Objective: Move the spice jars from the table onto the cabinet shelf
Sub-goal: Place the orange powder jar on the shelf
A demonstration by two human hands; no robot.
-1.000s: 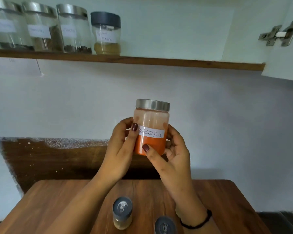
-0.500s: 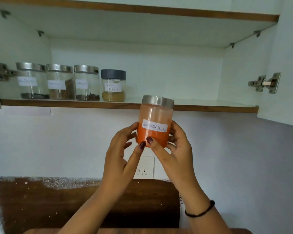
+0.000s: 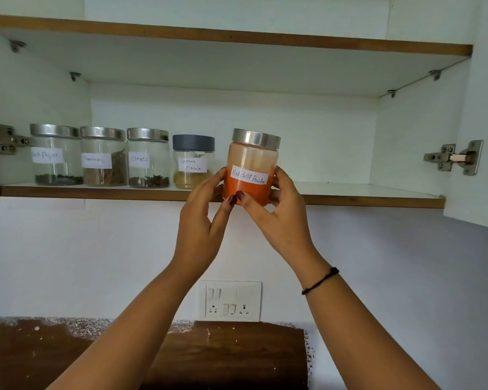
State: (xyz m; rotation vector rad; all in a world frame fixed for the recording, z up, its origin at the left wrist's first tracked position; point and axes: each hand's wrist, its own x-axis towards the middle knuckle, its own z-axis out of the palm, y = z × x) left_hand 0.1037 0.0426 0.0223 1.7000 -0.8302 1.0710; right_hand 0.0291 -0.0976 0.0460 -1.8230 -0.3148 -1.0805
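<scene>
Both hands hold up a glass jar of red chilli powder (image 3: pixel 252 164) with a steel lid and a handwritten label. My left hand (image 3: pixel 204 218) grips its left side, and my right hand (image 3: pixel 279 212) grips its right side and base. The jar's base is level with the front edge of the cabinet shelf (image 3: pixel 364 199), right of the standing jars. On the shelf stand jars labelled pepper (image 3: pixel 55 154), cinnamon (image 3: pixel 103 156), cloves (image 3: pixel 148 157) and garam masala (image 3: pixel 192 161), the last with a grey lid.
The shelf is bare to the right of the held jar. Open cabinet doors flank it, with hinges at left (image 3: pixel 4 139) and right (image 3: pixel 452 159). An upper shelf (image 3: pixel 237 38) sits overhead. A switch and socket plate (image 3: pixel 230 301) is on the wall below.
Both hands have raised the chilli jar from above the table up to the shelf's front edge. The view has tilted upward, so the table and its jars have left the frame.
</scene>
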